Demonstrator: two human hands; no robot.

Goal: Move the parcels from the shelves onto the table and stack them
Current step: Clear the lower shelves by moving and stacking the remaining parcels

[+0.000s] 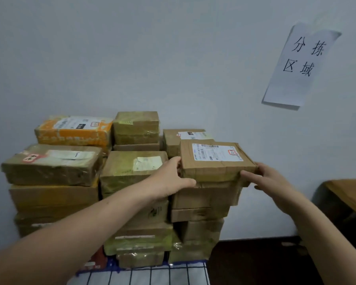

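Single head view, looking forward and slightly down, close to stacked parcels (pixel 132 182)

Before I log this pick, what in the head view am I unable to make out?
Table: head view, cut off by the right edge; only a corner shows.
Label print on the held parcel: too small and blurred to read.
Right hand: fingertips hidden by the parcel's corner.
Stack: its middle boxes are covered by the left forearm.
Wire rack: cut off by the bottom edge.
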